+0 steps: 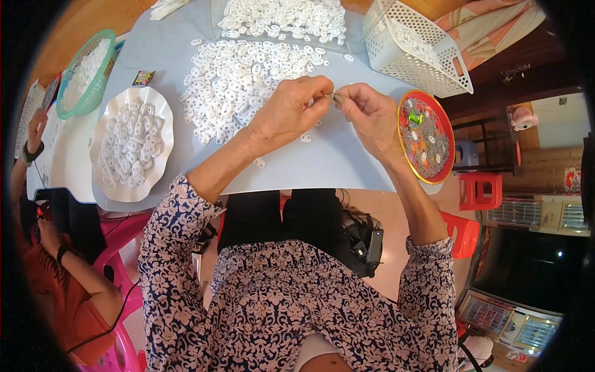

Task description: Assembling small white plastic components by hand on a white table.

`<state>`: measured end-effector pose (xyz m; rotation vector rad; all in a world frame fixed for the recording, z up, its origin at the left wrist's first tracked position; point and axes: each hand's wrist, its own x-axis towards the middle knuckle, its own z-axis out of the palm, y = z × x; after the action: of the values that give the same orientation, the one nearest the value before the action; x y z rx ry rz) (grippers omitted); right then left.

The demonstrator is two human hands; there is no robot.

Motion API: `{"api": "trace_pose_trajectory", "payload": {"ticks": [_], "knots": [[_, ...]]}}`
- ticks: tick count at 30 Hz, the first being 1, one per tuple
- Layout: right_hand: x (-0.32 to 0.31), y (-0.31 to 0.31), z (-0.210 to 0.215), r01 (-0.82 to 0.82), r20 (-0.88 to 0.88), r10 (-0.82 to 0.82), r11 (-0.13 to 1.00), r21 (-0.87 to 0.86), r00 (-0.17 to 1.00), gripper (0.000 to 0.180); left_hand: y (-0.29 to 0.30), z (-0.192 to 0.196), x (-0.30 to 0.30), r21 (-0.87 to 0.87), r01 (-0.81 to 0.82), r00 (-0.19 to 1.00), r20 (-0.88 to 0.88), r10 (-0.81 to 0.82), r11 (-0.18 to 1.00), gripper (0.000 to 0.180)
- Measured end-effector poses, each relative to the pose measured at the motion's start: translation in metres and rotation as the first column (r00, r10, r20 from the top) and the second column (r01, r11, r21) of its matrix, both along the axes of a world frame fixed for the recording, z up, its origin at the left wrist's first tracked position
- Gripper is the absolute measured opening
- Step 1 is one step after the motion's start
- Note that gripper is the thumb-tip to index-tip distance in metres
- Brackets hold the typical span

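My left hand [289, 114] and my right hand [370, 116] meet fingertip to fingertip above the table. Each is closed in a pinch. Whatever lies between the fingertips is too small to name. Beyond my left hand spreads a loose heap of small white oval plastic pieces with holes [232, 77]. A few single pieces lie on the bare tabletop nearer to me. Close beside my right wrist is a red round tray with a gold rim [450, 146], holding many small grey metal parts, a few white pieces and a green wrapped item.
On the left stand a white scalloped dish [166, 118] and a green basket [113, 49], both with white pieces. A white perforated basket [455, 77] stands far right. A clear container [217, 28] sits at the back. Another person's hand [37, 127] shows at left. Red stools [480, 191] stand right.
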<state>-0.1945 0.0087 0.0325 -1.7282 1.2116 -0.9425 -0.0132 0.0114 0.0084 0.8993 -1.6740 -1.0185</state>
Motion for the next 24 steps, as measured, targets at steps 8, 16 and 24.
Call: {"api": "trace_pose_trajectory", "payload": {"ticks": [8,16,24], "knots": [[0.001,0.0,0.001,-0.05,-0.1,0.037,0.989,-0.137,0.994,0.009,-0.001,-0.006,0.0,0.18,0.103,0.988,-0.133,-0.08,0.978,0.016],[0.006,0.002,0.007,-0.116,-0.269,0.02,0.932,-0.345,0.963,0.008,-0.006,-0.011,0.002,0.353,0.253,0.921,-0.372,-0.113,0.901,0.025],[0.001,-0.005,-0.005,-0.039,0.032,0.038,0.998,0.046,0.999,0.019,-0.005,-0.01,0.003,0.244,0.156,0.966,-0.24,-0.096,0.957,0.022]]}}
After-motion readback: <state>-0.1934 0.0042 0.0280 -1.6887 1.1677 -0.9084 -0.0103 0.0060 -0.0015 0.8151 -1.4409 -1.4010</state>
